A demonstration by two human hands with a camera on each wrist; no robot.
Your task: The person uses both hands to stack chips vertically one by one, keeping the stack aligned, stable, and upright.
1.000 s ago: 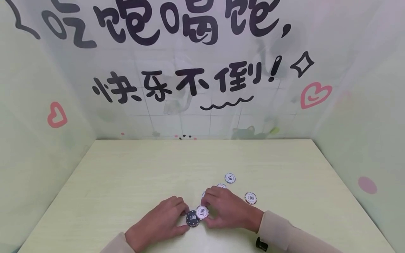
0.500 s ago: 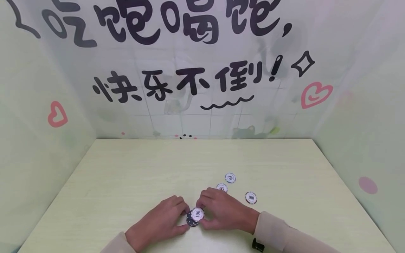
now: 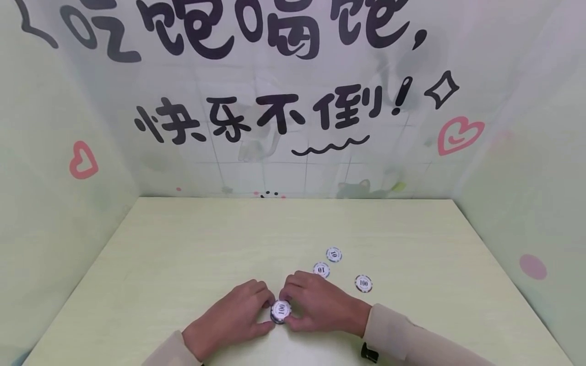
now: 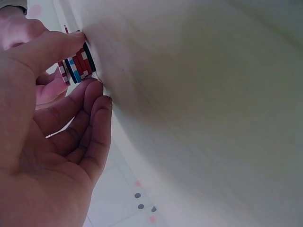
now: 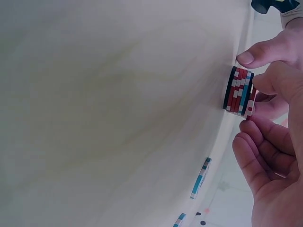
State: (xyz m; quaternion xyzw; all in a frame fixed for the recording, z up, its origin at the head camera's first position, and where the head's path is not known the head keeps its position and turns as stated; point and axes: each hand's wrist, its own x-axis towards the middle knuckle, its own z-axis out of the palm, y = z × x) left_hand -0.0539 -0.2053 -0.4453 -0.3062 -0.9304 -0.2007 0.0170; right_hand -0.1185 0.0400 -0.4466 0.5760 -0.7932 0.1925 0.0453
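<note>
A short stack of poker chips point(image 5: 237, 90) with red, blue and dark edges stands on the table near its front. My left hand point(image 3: 233, 315) holds the stack from the left, thumb and fingertips at its sides. With thumb and fingers, my right hand point(image 3: 327, 305) pinches a white 100 poker chip point(image 3: 281, 309) over the top of the stack. In the right wrist view, this red-and-white-edged chip sits slightly off line from those below. Whether it rests fully on them I cannot tell.
Two white 10 chips point(image 3: 334, 254) lie flat beyond my right hand, the nearer one close to the knuckles. Farther right lies another white 100 chip point(image 3: 363, 283). Pale printed walls enclose the table point(image 3: 206, 234) at the back and both sides.
My right hand has moved left, carrying the white 100 chip from the stack's right edge to over its top, covering the dark 100 chip. The left hand has stayed at the stack.
</note>
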